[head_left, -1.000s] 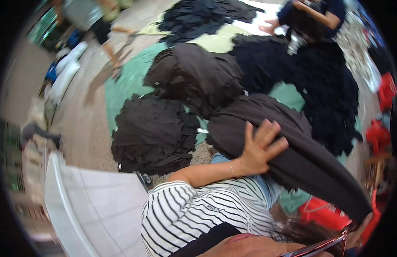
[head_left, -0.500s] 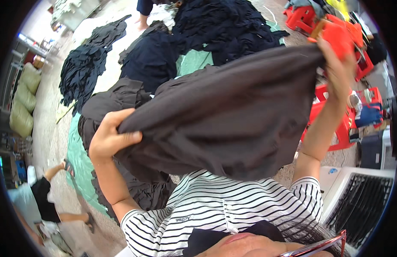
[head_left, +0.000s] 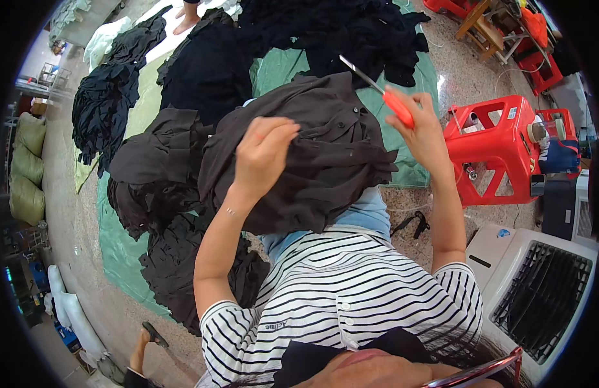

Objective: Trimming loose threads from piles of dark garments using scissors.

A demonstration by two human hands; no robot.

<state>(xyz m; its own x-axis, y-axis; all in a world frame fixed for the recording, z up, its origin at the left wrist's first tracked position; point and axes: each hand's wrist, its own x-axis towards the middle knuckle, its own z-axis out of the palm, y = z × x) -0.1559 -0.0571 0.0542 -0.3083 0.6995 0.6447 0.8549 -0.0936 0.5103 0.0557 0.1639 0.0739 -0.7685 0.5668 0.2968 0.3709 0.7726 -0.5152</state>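
Note:
A dark brown garment with small buttons lies spread across my lap. My left hand is over its left part, fingers curled together; whatever they may hold is hidden. To the right of the garment, my right hand is closed around a tool with a red handle and a thin metal blade, which points up and away to the left. The exact kind of tool does not show clearly. More dark brown garments are heaped just left of my lap.
Piles of black cloth lie on a green sheet ahead. Red plastic stools stand at right, with a white air cooler nearer. Stuffed sacks line the far left. Another person's foot shows lower left, bare feet at the top.
The brown garment, held stretched up between both hands before, now lies on my lap. My left hand has moved right and my right hand inward and down, its red-handled tool now plainly visible.

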